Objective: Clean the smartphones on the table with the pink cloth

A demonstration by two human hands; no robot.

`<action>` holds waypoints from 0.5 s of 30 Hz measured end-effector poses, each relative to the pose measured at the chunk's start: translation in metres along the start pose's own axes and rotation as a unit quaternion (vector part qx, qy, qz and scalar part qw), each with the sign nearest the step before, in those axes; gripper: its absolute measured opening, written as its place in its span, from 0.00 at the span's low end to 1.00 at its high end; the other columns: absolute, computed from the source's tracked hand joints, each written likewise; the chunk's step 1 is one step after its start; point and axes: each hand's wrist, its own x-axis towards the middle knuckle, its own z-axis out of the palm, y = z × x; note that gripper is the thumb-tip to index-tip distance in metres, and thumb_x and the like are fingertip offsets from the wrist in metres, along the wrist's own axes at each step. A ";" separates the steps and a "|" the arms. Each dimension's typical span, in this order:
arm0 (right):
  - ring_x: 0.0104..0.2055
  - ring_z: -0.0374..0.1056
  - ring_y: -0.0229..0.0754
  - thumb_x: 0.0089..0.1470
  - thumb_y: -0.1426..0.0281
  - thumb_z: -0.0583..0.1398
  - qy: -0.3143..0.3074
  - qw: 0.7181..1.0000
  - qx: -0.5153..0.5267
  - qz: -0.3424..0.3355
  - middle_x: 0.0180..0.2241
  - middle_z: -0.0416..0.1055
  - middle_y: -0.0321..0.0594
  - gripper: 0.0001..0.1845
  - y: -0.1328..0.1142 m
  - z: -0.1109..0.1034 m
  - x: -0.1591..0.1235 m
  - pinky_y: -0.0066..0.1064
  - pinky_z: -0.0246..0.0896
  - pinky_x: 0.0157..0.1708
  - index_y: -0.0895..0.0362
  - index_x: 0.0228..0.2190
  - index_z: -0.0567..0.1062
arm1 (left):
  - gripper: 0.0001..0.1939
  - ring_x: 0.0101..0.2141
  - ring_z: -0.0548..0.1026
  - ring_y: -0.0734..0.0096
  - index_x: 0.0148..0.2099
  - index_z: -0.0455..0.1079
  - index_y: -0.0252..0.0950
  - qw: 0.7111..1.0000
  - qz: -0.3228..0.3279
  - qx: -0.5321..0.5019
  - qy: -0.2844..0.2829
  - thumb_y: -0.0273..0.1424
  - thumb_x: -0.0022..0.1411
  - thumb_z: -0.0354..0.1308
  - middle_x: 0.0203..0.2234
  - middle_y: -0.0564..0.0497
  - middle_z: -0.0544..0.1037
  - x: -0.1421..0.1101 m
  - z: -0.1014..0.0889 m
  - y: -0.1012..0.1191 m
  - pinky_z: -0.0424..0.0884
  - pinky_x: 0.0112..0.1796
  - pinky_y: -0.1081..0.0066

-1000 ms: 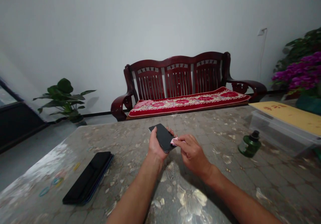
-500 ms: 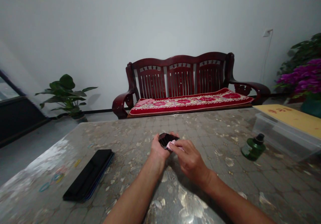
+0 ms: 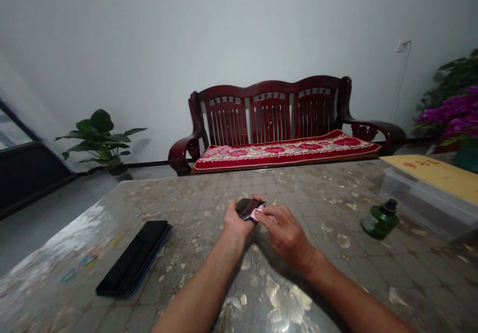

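Above the middle of the table, my left hand [image 3: 236,221] cradles a dark, glossy, flat object that looks like a smartphone [image 3: 244,207], its shiny face turned up. Pinched in the fingers of my right hand [image 3: 287,233] is a small pink cloth [image 3: 257,213], which touches the near right edge of the glossy face. The cloth is partly hidden by my fingers, and the left hand's fingertips show beyond the phone's far edge.
A black wallet-like case [image 3: 133,258] lies on the patterned table [image 3: 209,298] to the left, beside coloured bands [image 3: 88,261]. On the right stand a green bottle [image 3: 380,219] and a clear plastic box [image 3: 418,203] with a yellow top. Beyond is a wooden bench [image 3: 269,119].
The pink cloth and my right fingers have shifted very slightly right along the phone. My left hand still holds the phone, with its tilt slightly changed. The view has turned a little.
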 end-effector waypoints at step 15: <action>0.43 0.70 0.45 0.61 0.80 0.56 0.016 1.000 -0.006 0.004 0.42 0.74 0.46 0.26 0.003 -0.001 -0.001 0.37 0.70 0.42 0.51 0.58 0.70 | 0.27 0.27 0.77 0.59 0.46 0.71 0.26 0.999 -0.021 -0.017 -0.019 0.40 0.73 0.36 0.28 0.41 0.75 0.002 -0.001 -0.002 0.77 0.28 0.62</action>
